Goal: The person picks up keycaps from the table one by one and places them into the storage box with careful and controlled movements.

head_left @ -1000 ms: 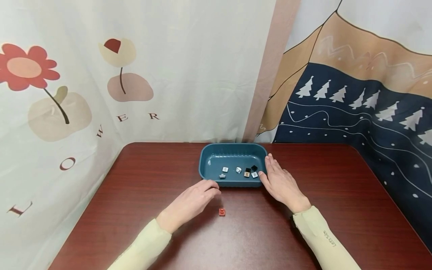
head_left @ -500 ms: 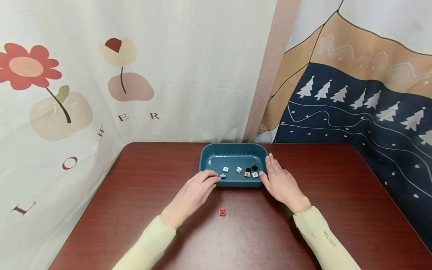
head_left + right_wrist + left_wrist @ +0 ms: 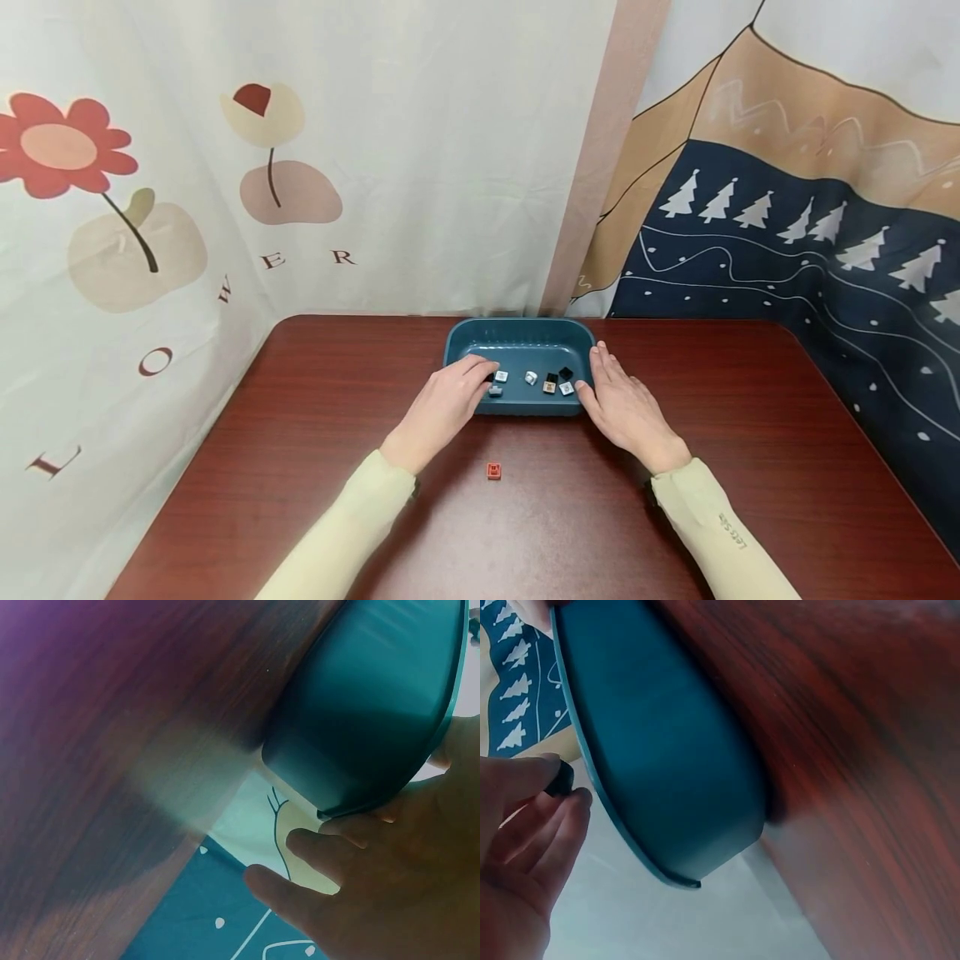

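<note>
Between the thumb and fingertips of my left hand (image 3: 444, 398) is a small black keycap (image 3: 560, 780), pinched above the left part of a blue-green tray (image 3: 525, 408). In the left wrist view this hand (image 3: 529, 847) sits beside the tray's rim. My right hand (image 3: 630, 408) rests along the tray's right end, fingers fairly straight and thumb at the front corner. Inside the tray lie several keycaps: a white one (image 3: 501, 377), a grey one (image 3: 495, 390), a tan one (image 3: 549, 387) and a black one (image 3: 566, 373) among them.
A red keycap (image 3: 493, 472) lies on the dark red wooden table (image 3: 570, 508), in front of the tray. Printed curtains (image 3: 420, 167) hang behind the table and along its sides. The tray stands close to the table's back edge.
My left hand has moved forward and slightly right, from in front of the tray to over its left part. My right hand and the keycaps in the tray stay where they were.
</note>
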Demonstrator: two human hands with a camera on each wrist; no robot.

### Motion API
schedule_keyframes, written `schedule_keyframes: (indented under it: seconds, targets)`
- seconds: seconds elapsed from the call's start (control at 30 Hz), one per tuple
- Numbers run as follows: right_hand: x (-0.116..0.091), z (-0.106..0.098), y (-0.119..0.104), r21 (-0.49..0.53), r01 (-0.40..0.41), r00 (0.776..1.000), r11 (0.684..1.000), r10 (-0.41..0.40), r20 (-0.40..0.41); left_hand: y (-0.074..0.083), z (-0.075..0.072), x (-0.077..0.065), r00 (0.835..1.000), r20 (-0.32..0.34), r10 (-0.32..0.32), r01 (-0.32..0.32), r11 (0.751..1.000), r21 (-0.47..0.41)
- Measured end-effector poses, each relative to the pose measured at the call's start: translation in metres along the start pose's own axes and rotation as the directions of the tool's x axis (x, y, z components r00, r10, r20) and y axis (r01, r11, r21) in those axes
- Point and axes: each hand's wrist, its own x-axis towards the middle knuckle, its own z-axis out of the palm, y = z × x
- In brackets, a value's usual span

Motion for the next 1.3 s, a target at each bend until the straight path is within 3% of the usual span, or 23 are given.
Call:
schedule_keyframes:
  seconds: [0.37, 0.77, 1.03, 1.3]
  targets:
    - [0.000, 0.000, 0.000, 0.005, -0.003, 1.000, 1.000, 0.003, 0.005, -0.007, 0.010, 0.017, 0.990, 0.096, -0.103, 0.105, 0.994, -0.014]
    - [0.000, 0.000, 0.000, 0.000, -0.001, 1.000, 1.000, 0.001, 0.000, -0.012, 0.019, 0.028, 0.946, 0.231, -0.227, 0.224, 0.974, 0.037]
    - [0.000, 0.000, 0.000, 0.006, -0.010, 1.000, 1.000, 0.010, 0.003, -0.015, 0.024, 0.036, 0.925, 0.274, -0.263, 0.250, 0.965, 0.083]
    - [0.000, 0.001, 0.000, -0.001, -0.009, 1.000, 1.000, 0.009, -0.002, -0.018, 0.026, 0.042, 0.861, 0.350, -0.369, 0.360, 0.928, 0.094]
